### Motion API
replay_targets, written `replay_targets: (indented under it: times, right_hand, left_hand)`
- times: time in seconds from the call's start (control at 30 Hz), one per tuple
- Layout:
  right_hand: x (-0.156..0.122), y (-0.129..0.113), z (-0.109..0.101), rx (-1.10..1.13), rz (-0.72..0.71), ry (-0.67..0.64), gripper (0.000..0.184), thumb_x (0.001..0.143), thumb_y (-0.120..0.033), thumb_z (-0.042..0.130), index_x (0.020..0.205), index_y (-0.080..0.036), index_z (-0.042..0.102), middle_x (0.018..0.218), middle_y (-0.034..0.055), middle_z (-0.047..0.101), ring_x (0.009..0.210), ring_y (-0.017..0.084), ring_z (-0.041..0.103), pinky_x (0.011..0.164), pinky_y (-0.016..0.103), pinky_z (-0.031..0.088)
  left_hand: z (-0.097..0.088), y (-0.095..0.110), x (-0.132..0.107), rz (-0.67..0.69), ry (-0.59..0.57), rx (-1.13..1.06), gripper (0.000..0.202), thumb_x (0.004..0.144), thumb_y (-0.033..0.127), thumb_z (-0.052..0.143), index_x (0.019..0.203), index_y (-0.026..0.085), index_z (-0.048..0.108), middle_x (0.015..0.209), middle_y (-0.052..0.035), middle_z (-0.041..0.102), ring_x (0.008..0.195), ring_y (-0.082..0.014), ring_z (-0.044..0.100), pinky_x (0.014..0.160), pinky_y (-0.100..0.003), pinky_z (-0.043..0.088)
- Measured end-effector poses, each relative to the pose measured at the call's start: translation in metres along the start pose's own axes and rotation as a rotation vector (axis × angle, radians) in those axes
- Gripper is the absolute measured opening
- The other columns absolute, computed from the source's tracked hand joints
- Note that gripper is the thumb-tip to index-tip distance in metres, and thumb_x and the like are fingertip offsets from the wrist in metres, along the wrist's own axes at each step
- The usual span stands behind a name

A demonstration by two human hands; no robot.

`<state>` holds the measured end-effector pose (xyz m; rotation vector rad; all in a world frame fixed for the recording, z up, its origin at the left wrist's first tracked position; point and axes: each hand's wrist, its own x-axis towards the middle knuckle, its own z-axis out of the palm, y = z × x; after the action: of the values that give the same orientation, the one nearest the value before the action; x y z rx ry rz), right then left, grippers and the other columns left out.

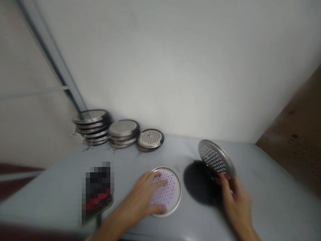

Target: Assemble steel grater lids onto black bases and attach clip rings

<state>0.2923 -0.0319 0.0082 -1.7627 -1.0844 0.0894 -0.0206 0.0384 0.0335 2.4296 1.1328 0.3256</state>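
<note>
My right hand (235, 197) grips a round metal grater (213, 159) by its lower edge. The grater is tilted up off the table, its slotted face turned to the left. Over a second round disc (173, 207) with a metal rim and a purple-tinted, perforated middle lies my left hand (147, 190). Its fingers and thumb are spread on that disc, which rests flat. Between the hands, a dark round patch (197, 182) shows beneath the raised grater; whether it is a black disc or a shadow I cannot tell.
Stacked round graters stand along the wall: a tall pile (91, 117), a middle pile (124, 129) and a low one (150, 139). Small metal bits (178, 167) lie behind the purple disc. A pixelated phone-like object (97, 194) is at left, a cardboard box (296, 134) at right.
</note>
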Motion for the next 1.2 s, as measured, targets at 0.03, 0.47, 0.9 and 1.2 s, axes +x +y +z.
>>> replay_targets:
  times: [0.03, 0.47, 0.9, 1.2]
  right_hand:
    - [0.0, 0.0, 0.0, 0.003, 0.002, -0.003, 0.056, 0.09, -0.072, 0.05, 0.098, -0.02, 0.069, 0.08, 0.0089, 0.079, 0.071, 0.027, 0.076, 0.057, 0.028, 0.053]
    - [-0.002, 0.007, 0.001, -0.064, -0.186, 0.022, 0.05, 0.098, -0.063, 0.048, 0.099, -0.018, 0.07, 0.08, 0.0075, 0.079, 0.064, 0.022, 0.074, 0.053, 0.026, 0.052]
    - [-0.058, -0.047, 0.019, 0.336, -0.191, -0.267, 0.04, 0.096, -0.054, 0.061, 0.12, -0.023, 0.065, 0.091, 0.0058, 0.078, 0.076, 0.022, 0.076, 0.067, 0.025, 0.061]
    - [-0.052, -0.06, 0.056, 0.039, -0.145, -0.6, 0.056, 0.104, -0.051, 0.036, 0.144, -0.013, 0.046, 0.09, 0.0122, 0.079, 0.083, 0.03, 0.077, 0.073, 0.035, 0.058]
  left_hand:
    - [0.0, -0.001, 0.0, 0.013, -0.008, -0.002, 0.084, 0.064, 0.048, 0.092, 0.14, 0.036, 0.059, 0.151, -0.0098, 0.052, 0.14, -0.0358, 0.045, 0.117, -0.055, 0.036]
    - [0.01, -0.011, -0.012, 0.044, -0.117, -0.038, 0.118, 0.061, 0.058, 0.092, 0.158, 0.041, 0.029, 0.166, -0.0089, 0.033, 0.151, -0.0401, 0.028, 0.121, -0.062, 0.026]
    - [0.0, -0.011, -0.045, -0.082, 0.428, -0.266, 0.081, 0.089, 0.028, 0.071, 0.158, 0.037, 0.028, 0.14, -0.006, 0.062, 0.123, -0.0259, 0.064, 0.102, -0.039, 0.055]
    - [0.028, -0.026, -0.039, -0.139, 0.406, -0.063, 0.09, 0.071, 0.04, 0.088, 0.15, 0.025, 0.046, 0.133, -0.011, 0.063, 0.123, -0.033, 0.059, 0.104, -0.046, 0.052]
